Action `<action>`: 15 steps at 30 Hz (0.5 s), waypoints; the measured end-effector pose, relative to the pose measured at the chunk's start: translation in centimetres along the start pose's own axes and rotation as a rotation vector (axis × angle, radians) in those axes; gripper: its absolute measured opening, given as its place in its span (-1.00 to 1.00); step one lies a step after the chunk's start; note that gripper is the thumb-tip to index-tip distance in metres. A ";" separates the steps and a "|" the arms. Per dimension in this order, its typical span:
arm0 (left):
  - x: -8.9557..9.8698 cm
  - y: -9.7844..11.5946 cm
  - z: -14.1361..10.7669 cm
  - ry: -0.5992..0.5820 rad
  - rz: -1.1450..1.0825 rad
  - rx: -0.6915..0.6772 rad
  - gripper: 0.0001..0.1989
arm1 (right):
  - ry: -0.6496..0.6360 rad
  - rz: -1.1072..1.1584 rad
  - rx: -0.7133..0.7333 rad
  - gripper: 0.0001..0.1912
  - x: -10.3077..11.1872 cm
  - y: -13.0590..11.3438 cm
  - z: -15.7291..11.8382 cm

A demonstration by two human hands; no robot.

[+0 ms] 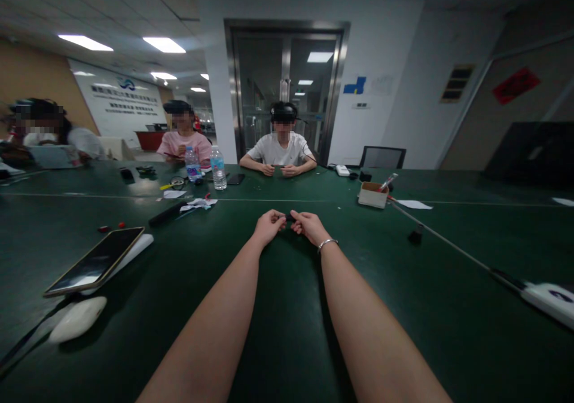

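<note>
Both my hands meet over the middle of the green table (287, 283). Between them is a small dark object (289, 217), too small to make out clearly. My left hand (269, 226) pinches its left end with thumb and fingertips. On the other end, the thumb and fingers of my right hand (309, 226) are closed. A silver bracelet (327, 244) circles my right wrist. Much of the dark object is covered by my fingertips.
A phone (96, 262) and a white mouse-shaped item (78, 319) lie at left. Two bottles (218, 168) stand further back. At right are a small box (373, 195), a dark brush-like piece (415, 234) and a white power strip (551, 301) with its cable. Three people sit beyond.
</note>
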State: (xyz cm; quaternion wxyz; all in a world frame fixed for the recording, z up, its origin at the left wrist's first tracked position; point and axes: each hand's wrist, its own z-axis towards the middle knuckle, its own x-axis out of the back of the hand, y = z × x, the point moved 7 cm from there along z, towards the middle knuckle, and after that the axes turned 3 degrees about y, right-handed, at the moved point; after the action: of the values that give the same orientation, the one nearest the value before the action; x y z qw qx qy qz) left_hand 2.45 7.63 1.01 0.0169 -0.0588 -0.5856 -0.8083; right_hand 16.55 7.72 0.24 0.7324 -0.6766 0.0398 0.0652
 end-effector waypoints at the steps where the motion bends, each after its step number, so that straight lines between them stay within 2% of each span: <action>1: 0.0 0.0 0.0 -0.008 0.007 0.005 -0.82 | -0.002 -0.003 0.003 -0.62 0.0 0.0 0.0; 15: 0.3 -0.9 0.5 -0.017 0.196 0.060 -0.69 | -0.052 0.041 0.028 -0.68 -0.2 -0.3 -0.2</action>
State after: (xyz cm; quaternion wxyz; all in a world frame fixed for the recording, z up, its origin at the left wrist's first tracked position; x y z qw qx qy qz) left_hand 2.12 8.39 0.38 0.0927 -0.1223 -0.6012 -0.7842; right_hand 16.39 7.46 0.55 0.7409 -0.6636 0.0354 0.0972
